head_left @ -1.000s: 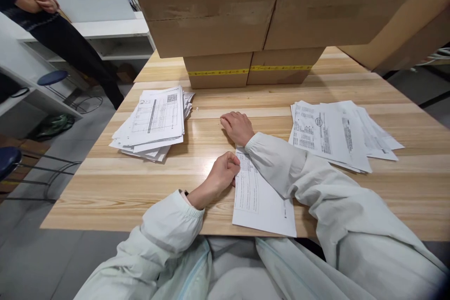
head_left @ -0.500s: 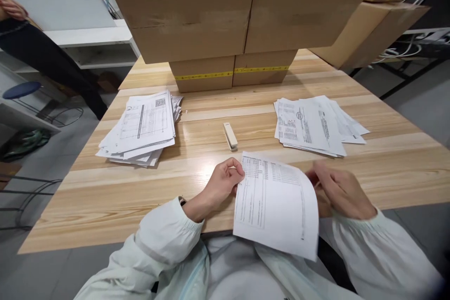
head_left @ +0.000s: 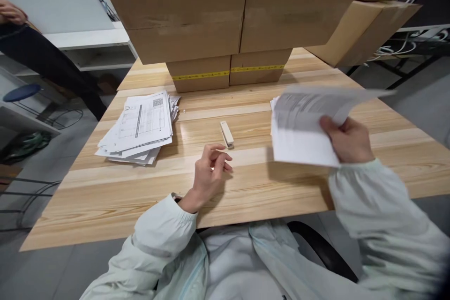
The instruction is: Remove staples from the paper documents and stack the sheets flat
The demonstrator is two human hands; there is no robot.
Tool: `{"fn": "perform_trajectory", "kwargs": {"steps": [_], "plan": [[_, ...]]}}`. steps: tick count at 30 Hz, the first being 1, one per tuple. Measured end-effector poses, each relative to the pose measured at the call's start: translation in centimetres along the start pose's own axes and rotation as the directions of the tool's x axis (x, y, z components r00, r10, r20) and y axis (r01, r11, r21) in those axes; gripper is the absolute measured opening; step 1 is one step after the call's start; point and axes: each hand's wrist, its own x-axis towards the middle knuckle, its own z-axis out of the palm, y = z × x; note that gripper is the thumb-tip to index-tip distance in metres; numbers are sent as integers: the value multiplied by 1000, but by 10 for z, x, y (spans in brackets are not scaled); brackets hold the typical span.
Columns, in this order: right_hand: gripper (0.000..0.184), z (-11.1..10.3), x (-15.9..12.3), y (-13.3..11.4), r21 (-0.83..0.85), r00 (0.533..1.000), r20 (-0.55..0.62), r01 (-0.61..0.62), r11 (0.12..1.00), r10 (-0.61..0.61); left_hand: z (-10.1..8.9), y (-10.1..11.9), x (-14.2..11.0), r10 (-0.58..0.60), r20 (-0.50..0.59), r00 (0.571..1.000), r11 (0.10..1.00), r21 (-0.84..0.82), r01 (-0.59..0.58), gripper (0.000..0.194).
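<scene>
The paper [head_left: 298, 147] has just changed places. Half a second ago it was at the near edge of the bench [head_left: 242, 197], pinched along one side by the left hand [head_left: 211, 171]. Now that hand has let go; its fingers curl loosely around nothing, just short of the stapler [head_left: 227, 134]. Whether it touches the wood I can't tell.

The right hand [head_left: 349, 140] alone grasps the paper, by its right side, and has it bent and blurred in the air over the right pile [head_left: 273, 112], hiding all but a sliver of that. A shadow underneath shows the near edge is off the bench.

To me this means the paper is finished with in the middle, though I can't make out any staple in it. Over on the left, the left stack [head_left: 140, 124] sits as it was, untouched.
</scene>
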Motion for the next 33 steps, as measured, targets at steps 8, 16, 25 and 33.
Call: {"fn": "perform_trajectory", "kwargs": {"steps": [8,16,25,33], "plan": [[28,-5,115,70,-307,994,107,30,951,3,-69,-1,31,407,-305,861,885,364,-289,17],[33,-34,45,10,-628,901,-68,294,721,-427,-163,-12,53,540,-119,833,585,765,-270,27],[21,161,-117,-92,388,394,537,670,633,-746,-177,-25,57,396,-140,907,610,779,-146,33],[21,277,-127,-105,457,579,583,346,819,-570,-176,-23,54,348,-174,921,691,712,-126,33]]}}
